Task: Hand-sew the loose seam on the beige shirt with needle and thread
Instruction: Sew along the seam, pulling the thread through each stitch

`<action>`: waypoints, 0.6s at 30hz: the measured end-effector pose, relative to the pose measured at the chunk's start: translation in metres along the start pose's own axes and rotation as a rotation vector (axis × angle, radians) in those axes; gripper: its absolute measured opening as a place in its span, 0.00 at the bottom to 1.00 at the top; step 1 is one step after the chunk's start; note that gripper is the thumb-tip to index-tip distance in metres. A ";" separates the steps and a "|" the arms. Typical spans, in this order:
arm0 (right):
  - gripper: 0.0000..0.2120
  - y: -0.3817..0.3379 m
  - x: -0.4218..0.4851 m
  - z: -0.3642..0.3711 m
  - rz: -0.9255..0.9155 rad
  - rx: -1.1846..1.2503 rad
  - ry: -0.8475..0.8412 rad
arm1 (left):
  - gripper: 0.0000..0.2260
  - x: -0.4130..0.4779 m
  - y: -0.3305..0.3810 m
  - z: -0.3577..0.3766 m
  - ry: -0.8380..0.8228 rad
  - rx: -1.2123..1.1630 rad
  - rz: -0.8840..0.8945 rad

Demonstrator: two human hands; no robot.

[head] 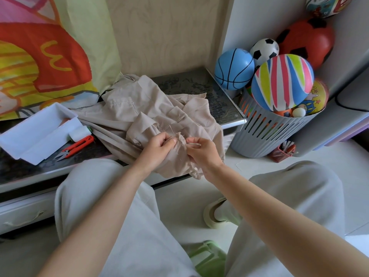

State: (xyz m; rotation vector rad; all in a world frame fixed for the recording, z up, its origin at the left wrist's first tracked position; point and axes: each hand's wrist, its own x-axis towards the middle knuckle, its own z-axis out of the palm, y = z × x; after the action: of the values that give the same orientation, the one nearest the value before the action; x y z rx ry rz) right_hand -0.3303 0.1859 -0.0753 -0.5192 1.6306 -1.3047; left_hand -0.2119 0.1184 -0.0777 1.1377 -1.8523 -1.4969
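Head view: soft, light beige shirt (143,108) heaped at desk's (189,84) near edge. Frayed seam (179,136) pinched by left grip (157,146), shirt just right of it by right grip (201,151); needle not discernible. Best held close beside seam.

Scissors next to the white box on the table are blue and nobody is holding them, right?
Not blue. The scissors are orange-red; the head view shows them lying unheld on the table next to the white box.
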 end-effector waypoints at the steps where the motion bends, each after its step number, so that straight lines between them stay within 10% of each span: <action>1: 0.07 0.001 0.001 0.001 -0.001 -0.015 0.001 | 0.08 0.001 -0.002 0.001 -0.002 0.025 0.001; 18: 0.12 -0.005 -0.014 -0.001 -0.637 -0.472 -0.012 | 0.09 -0.002 0.005 0.000 -0.005 -0.008 -0.070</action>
State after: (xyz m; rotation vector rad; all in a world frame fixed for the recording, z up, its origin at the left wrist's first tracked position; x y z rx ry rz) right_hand -0.3254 0.1959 -0.0647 -1.4186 1.8431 -1.3365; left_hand -0.2128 0.1202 -0.0724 1.2076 -1.8260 -1.5454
